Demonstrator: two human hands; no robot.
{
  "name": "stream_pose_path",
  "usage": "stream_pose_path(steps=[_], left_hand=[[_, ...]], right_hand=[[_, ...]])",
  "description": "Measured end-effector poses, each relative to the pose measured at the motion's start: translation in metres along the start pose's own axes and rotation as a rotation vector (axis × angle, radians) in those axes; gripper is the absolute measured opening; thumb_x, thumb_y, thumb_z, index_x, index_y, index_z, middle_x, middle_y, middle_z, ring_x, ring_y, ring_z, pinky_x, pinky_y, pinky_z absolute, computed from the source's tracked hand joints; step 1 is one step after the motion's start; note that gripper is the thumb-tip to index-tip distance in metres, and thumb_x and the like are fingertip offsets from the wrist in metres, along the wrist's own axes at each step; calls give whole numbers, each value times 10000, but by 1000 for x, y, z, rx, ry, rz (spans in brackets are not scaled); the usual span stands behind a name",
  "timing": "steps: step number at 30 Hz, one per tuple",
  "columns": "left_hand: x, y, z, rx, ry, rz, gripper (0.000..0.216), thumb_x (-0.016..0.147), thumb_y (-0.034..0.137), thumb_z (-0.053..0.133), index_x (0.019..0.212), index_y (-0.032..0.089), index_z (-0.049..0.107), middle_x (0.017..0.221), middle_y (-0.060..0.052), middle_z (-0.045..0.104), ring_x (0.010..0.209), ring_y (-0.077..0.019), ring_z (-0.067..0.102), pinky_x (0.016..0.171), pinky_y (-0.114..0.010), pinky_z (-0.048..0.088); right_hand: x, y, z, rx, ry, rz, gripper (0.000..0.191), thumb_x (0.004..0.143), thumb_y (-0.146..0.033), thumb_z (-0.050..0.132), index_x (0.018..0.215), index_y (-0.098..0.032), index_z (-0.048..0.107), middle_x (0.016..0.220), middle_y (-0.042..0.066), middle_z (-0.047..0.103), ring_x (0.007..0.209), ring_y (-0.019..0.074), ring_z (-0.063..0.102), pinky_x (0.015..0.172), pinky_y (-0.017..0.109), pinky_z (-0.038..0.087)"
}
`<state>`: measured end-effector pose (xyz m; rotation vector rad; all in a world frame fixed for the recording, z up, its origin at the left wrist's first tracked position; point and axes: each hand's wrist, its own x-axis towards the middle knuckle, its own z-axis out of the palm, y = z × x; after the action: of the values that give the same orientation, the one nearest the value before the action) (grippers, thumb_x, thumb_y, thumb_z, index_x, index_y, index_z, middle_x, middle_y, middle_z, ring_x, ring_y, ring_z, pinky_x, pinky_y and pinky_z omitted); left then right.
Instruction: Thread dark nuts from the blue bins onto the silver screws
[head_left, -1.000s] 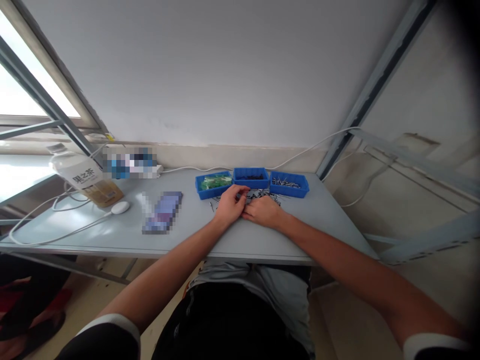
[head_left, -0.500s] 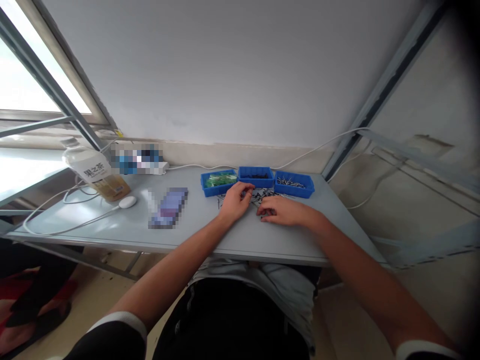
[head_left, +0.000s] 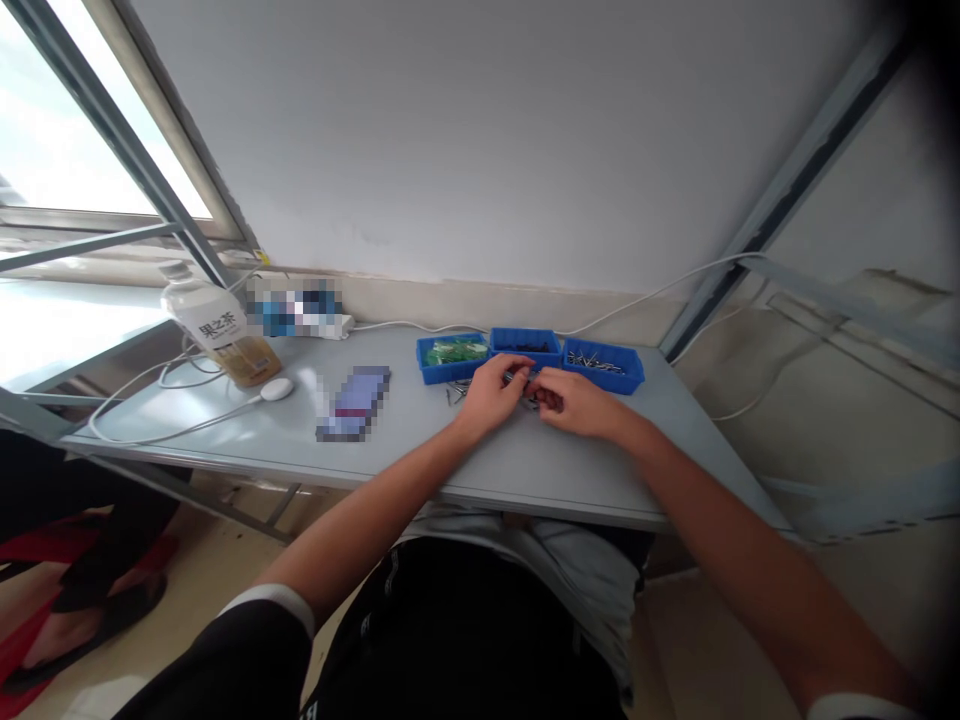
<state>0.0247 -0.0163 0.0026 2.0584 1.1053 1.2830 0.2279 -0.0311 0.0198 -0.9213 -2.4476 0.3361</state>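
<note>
My left hand [head_left: 491, 395] is over the table in front of the middle blue bin, its fingers curled together. My right hand [head_left: 576, 402] meets it from the right, fingers bent in a pinch. The fingertips of both hands nearly touch. Something small and shiny shows between them, too small to name. Beside my left hand lie loose thin metal pieces [head_left: 457, 391], partly hidden by the hands. Behind stand a blue bin with green pieces [head_left: 452, 352], a blue bin with dark pieces [head_left: 525, 347] and a blue bin with silver, screw-like pieces [head_left: 596, 362].
A tea bottle [head_left: 217, 325] stands at the left of the table [head_left: 420, 455], near a white round puck on a cable [head_left: 277, 389]. A blurred phone-like object [head_left: 356, 403] lies left of my hands. A wall and metal frame bound the table. Another person's foot [head_left: 56, 640] shows lower left.
My right hand has risen and closed in on my left, and the fingertips have come together. Less of the loose metal pile shows. The whole view has shifted slightly.
</note>
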Motion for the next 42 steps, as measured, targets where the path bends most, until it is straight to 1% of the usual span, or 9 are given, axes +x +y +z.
stream_pose_path(steps=[7,11,14,20,24,29,34,38,42], left_hand=[[17,3,-5,-14,-84,-64,325,1010,335,533,1210,191,745,862,-43,792,773,-184,719,796,-295,570],[13,-15,-4,-143,-153,-83,370,996,270,512,1289,187,722,974,-60,814,801,-191,759,854,-328,598],[11,-29,0,-236,-199,-40,379,956,207,530,1273,187,737,1179,-78,790,965,-208,766,963,-358,585],[11,-40,4,-347,-165,-95,383,942,252,593,1288,149,723,1187,-115,787,1042,-236,753,983,-386,586],[8,-36,-1,-234,-147,-61,349,912,227,622,1222,151,761,1202,-109,785,1078,-242,745,1009,-375,574],[6,-29,-8,-42,-137,-18,307,901,270,675,1174,182,786,1120,-74,809,962,-221,765,932,-353,600],[6,-28,-9,33,-87,-42,253,903,226,672,1113,202,811,1072,-57,821,972,-216,773,958,-354,601],[6,-30,-8,96,-43,-52,250,892,208,675,1091,209,826,1064,-60,822,964,-225,778,957,-363,606],[5,-33,-7,98,-34,-45,250,875,192,687,1079,204,832,1068,-65,822,967,-223,779,952,-363,610]], right_hand=[[7,12,2,24,395,55,176,916,-178,615,1031,-204,746,1001,78,709,748,185,638,710,332,537],[11,13,8,38,485,85,165,937,-214,638,1036,-220,770,1027,77,741,781,195,668,733,346,563],[13,18,13,65,476,74,137,920,-209,657,974,-223,782,1024,72,742,830,199,687,740,337,573],[15,28,22,132,425,87,128,911,-265,687,965,-222,795,1011,74,747,817,196,699,721,334,592],[14,26,25,225,395,101,188,914,-328,699,1036,-230,802,1083,84,756,898,214,722,740,337,608],[11,21,25,378,308,207,258,925,-383,677,1090,-221,792,1164,91,766,914,221,746,788,356,633],[10,18,25,507,261,333,326,927,-435,682,1154,-215,761,1139,91,794,978,253,766,955,433,616],[10,22,30,646,247,309,306,912,-449,710,1117,-225,677,1174,92,784,1081,256,748,1022,465,586],[10,27,35,714,233,315,422,917,-462,711,1255,-258,564,1208,87,779,991,222,761,972,461,610]])
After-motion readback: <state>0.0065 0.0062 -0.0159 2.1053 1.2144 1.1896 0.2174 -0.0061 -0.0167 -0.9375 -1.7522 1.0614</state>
